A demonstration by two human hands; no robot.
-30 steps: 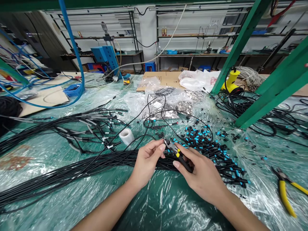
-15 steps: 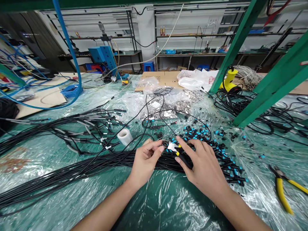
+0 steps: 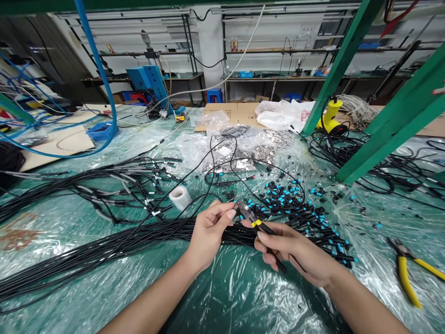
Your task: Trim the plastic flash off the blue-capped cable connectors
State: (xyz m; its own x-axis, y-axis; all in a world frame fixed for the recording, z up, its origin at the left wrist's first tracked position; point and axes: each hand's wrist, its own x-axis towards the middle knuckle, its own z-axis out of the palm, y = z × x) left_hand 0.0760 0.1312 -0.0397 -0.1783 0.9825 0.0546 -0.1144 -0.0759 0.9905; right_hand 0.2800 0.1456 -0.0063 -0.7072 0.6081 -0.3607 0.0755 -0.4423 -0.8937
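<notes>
Pliers (image 3: 256, 223), with open sheeting (image 3: 229, 292) nearside

Your left hand (image 3: 210, 236) and right hand (image 3: 295, 250) are both bare, with slim fingers (image 3: 219, 208) and a rounded nail (image 3: 231, 214) showing on each thumb (image 3: 273, 240). Your forearms (image 3: 156, 293) are bare too, slender and smooth in outline, tapering evenly to uncovered wrists (image 3: 192, 262).

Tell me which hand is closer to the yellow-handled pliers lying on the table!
Right. The right hand, gripping black-and-yellow pliers, is to the left of the yellow-handled pliers, with a gap between. The left hand is farther left, beyond the right hand.
</notes>
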